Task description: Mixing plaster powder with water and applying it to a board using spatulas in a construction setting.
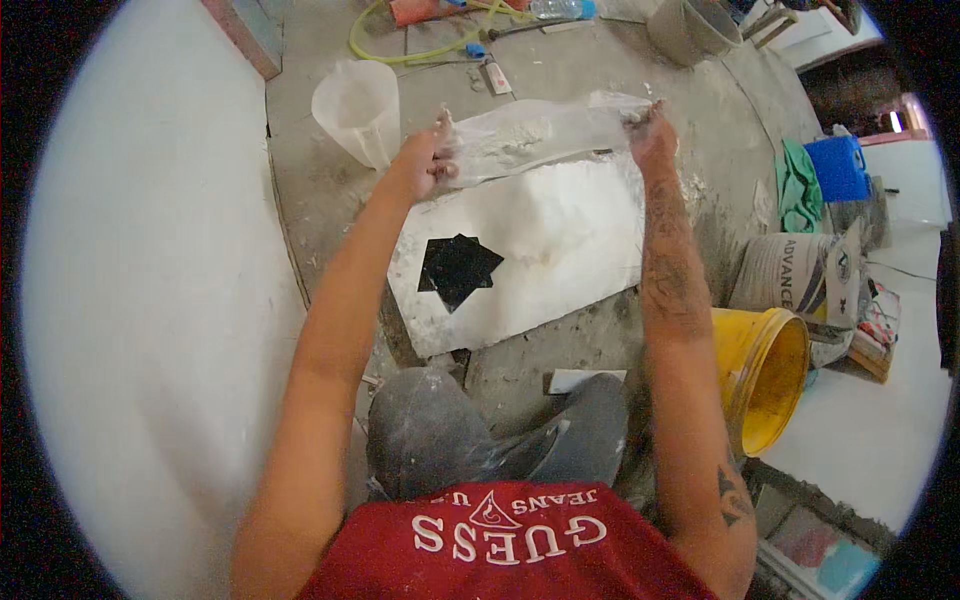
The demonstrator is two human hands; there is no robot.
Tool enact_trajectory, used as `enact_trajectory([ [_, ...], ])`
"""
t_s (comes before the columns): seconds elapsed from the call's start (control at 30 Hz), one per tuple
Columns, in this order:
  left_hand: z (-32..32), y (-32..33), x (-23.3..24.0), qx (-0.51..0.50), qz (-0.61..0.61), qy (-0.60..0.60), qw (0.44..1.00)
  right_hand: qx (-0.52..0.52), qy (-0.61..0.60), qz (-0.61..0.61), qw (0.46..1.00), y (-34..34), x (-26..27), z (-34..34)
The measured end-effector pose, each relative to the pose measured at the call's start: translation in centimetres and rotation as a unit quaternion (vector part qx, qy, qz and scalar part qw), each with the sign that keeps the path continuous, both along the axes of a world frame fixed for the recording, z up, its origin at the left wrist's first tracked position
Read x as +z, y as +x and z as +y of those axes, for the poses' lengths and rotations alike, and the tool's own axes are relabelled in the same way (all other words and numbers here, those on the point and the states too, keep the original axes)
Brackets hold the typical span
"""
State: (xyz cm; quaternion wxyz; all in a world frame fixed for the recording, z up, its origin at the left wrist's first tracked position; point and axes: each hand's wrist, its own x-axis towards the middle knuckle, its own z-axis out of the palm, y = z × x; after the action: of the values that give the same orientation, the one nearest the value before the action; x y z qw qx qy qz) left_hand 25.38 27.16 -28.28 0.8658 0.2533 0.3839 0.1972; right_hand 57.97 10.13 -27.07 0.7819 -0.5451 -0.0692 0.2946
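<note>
A translucent plastic sheet or bag [540, 135] with white residue on it is stretched between my two hands. My left hand [431, 159] grips its left end, and my right hand [651, 133] grips the right end. Both hands carry white smears. Below the plastic, a whitish rectangular board [559, 247] lies tilted on the floor. Black square pieces [459, 270], overlapped into a star-like shape, rest on the board's left part. A translucent plastic jug [358, 109] stands just beyond my left hand.
A yellow bucket [765, 382] lies beside my right arm, near a printed sack [787, 270]. Further right are a blue container [840, 169] and green cloth [799, 187]. A yellow hose [360, 37], small tube [496, 77] and grey bucket [690, 34] are ahead. A white wall [150, 300] borders the left.
</note>
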Motion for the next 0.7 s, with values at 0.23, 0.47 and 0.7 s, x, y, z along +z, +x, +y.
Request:
enact_trajectory([
  [0.23, -1.8, -1.0, -1.0, -0.251, 0.302, 0.436, 0.810, 0.103, -0.329, -0.630, 0.696, -1.4, -4.8, 1.0],
  [0.47, -3.5, 1.8, -0.7, -0.056, -0.043, 0.091, 0.993, 0.385, -0.461, -0.497, 0.626, -2.1, -9.9, -0.1],
  [0.7, -0.1, -3.5, -6.6, 0.140, -0.076, -0.051, 0.986, 0.181, 0.070, 0.113, 0.975, -10.4, -12.0, 2.2],
])
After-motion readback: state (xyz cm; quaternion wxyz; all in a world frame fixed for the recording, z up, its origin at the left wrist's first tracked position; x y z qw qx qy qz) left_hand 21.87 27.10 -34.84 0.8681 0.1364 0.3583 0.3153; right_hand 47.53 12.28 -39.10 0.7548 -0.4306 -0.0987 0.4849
